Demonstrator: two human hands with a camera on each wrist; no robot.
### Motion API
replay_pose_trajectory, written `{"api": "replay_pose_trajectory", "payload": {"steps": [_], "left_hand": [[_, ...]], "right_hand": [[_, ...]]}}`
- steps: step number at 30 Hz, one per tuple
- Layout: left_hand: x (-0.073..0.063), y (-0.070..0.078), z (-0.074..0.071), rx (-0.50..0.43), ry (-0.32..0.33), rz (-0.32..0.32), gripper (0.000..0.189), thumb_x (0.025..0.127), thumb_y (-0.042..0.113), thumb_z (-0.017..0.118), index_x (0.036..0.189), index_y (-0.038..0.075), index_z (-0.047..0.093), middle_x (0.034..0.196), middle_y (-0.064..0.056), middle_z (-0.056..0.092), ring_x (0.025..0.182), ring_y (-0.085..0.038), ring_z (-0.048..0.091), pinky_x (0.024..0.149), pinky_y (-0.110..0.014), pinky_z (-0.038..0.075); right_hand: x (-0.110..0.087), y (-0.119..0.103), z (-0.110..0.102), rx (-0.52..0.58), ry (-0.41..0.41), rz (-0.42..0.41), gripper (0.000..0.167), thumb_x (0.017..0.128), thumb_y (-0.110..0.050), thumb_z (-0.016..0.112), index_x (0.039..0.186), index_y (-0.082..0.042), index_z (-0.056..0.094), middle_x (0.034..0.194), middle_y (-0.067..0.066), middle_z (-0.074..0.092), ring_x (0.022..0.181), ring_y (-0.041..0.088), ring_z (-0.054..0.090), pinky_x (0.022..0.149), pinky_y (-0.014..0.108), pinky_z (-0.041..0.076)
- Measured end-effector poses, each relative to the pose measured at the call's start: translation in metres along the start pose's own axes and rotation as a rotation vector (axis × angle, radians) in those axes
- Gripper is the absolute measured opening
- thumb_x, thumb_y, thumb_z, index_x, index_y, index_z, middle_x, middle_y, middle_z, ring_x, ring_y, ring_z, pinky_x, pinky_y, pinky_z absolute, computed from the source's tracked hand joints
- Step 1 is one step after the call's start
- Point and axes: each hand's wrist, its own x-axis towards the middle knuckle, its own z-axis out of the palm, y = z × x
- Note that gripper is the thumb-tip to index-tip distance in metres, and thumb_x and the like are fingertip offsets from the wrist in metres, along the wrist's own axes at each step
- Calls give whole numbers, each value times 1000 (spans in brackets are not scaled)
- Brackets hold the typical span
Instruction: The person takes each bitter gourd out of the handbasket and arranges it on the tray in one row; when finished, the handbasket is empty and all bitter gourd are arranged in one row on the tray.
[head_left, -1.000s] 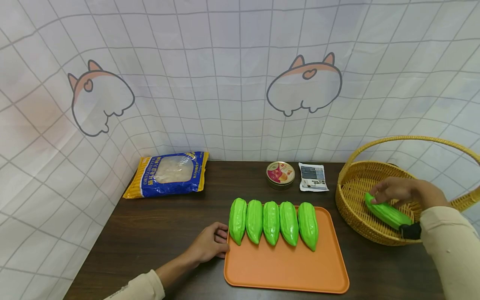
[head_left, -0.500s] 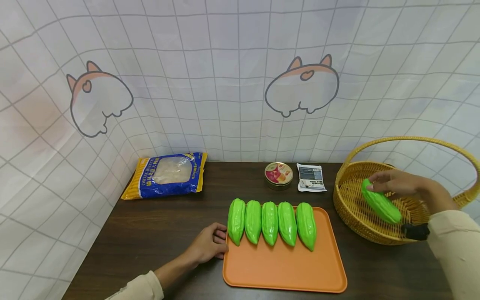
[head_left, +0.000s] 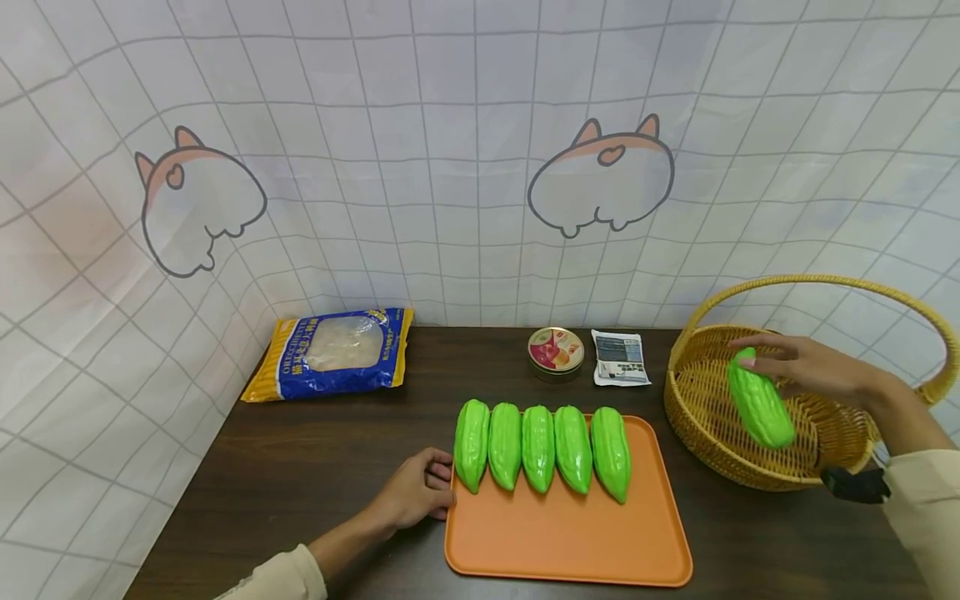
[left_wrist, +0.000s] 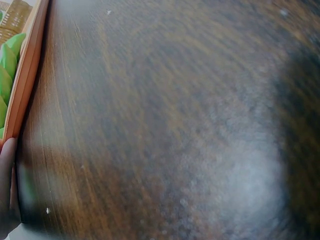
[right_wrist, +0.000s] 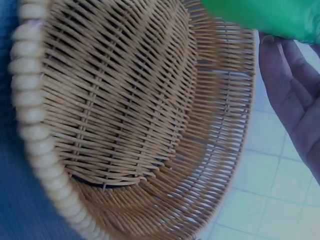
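Observation:
In the head view my right hand (head_left: 821, 367) pinches one end of a bright green bitter melon (head_left: 762, 407), which hangs tilted over the wicker basket (head_left: 693, 433). The right wrist view shows the same bitter melon (right_wrist: 272, 17) at the top, my fingertips against it, and the woven basket inside below. My left hand (head_left: 414, 492) lies on the table with its relaxed fingers touching the left edge of the orange tray (head_left: 566, 542). Several more bitter melons (head_left: 538, 450) lie side by side along the tray's far part. At the left wrist view's edge, a finger (left_wrist: 7, 160) meets the tray rim.
A blue and yellow pasta bag (head_left: 341, 354) lies at the back left of the dark wooden table (head_left: 300, 450). Behind the tray stand a round tin (head_left: 556, 352) and a small white packet (head_left: 621, 358). The basket's tall handle (head_left: 817, 281) arches over it.
My right hand has lifted the bitter melon up from the basket's bottom and turned it more upright. My left hand and the melons on the tray stay in place.

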Motion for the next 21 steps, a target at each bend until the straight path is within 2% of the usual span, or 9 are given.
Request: {"api": "replay_pose_trajectory", "payload": {"steps": [6,8,10,13,15,17,21], "left_hand": [[0,-1,0,-2,-2,3,61,75,-3,73,132,-5,51,112,-16,55,89,-20,62,64,-37,64],[0,-1,0,-2,-3,2,61,75,-3,72,132,-5,51,112,-16,55,89,-20,62,64,-37,64],[1,-2,-1,-5,-3,-1,61,75,-3,72,133,-5,50,112,-16,55,89,-20,62,64,-37,64],[1,-2,-1,-5,-2,-5,62,76,-3,72,133,-5,50,113,-16,55,90,-21,62,64,-37,64],[1,-2,-1,-4,-2,-8,62,76,-3,72,133,-5,50,113,-16,55,89,-21,62,65,-37,64],[1,-2,-1,-1,-1,-8,61,76,-3,72,133,-5,50,112,-16,55,89,-21,62,64,-37,64],[1,-1,0,1,0,-6,61,75,-3,72,133,-5,50,112,-16,55,89,-20,62,65,-37,64]], "right_hand": [[-11,-5,5,-12,7,-15,57,108,-36,42,155,-9,28,153,37,26,126,49,50,82,53,59],[-13,-7,7,24,0,-14,52,108,-34,42,152,-8,32,145,36,36,120,44,55,83,53,59],[-15,-10,9,47,-5,-21,45,107,-32,44,145,-9,39,133,30,48,112,33,60,82,50,59],[-16,-13,14,100,-41,-82,33,108,-23,43,136,-6,44,111,21,59,95,26,66,79,48,62],[-15,-15,18,113,-66,-141,25,108,-18,43,130,-7,47,103,16,63,90,24,68,75,47,63],[-14,-18,24,147,-95,-199,22,107,-12,43,128,-7,48,99,15,65,86,27,69,71,48,63],[-10,-24,36,164,-112,-254,33,106,-9,44,138,-17,48,100,14,67,85,27,70,69,48,63]]}}
